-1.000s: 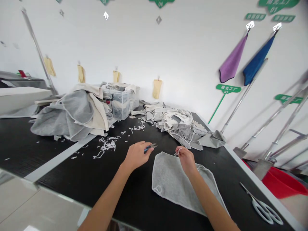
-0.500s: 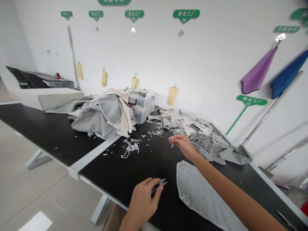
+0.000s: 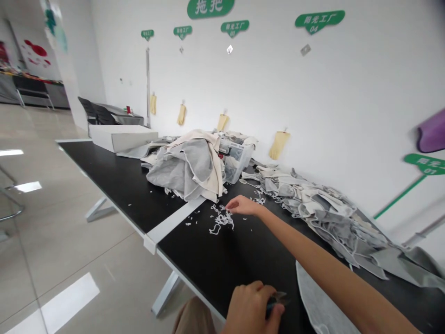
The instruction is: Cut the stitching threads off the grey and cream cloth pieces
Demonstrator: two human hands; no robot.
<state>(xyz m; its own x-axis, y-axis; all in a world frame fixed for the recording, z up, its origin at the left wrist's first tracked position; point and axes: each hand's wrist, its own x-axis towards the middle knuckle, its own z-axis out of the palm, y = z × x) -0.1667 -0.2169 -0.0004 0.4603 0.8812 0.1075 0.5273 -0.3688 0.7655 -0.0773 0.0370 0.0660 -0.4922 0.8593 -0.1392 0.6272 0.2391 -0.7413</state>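
Low in the view, my left hand (image 3: 251, 308) is closed around small thread snips (image 3: 277, 299), their blades pointing right. My right hand (image 3: 242, 205) reaches across the black table, its fingers pinched at the edge of a pile of white thread scraps (image 3: 222, 219). A bit of white thread shows at those fingertips, though it blends with the pile. Under my right forearm lies a grey cloth piece (image 3: 314, 297) with a stitched edge, partly hidden by the arm.
A heap of grey and cream cloths (image 3: 194, 164) leans by a clear plastic bin (image 3: 239, 160). More cloth pieces (image 3: 313, 195) spread along the wall side. A white box (image 3: 121, 138) stands at the far end. The table (image 3: 208, 260) has a pale joint strip (image 3: 177, 220).
My right hand has moved left from beside the cloth pile to the thread scraps, carrying a thread. My left hand still holds the snips. The view has turned left.
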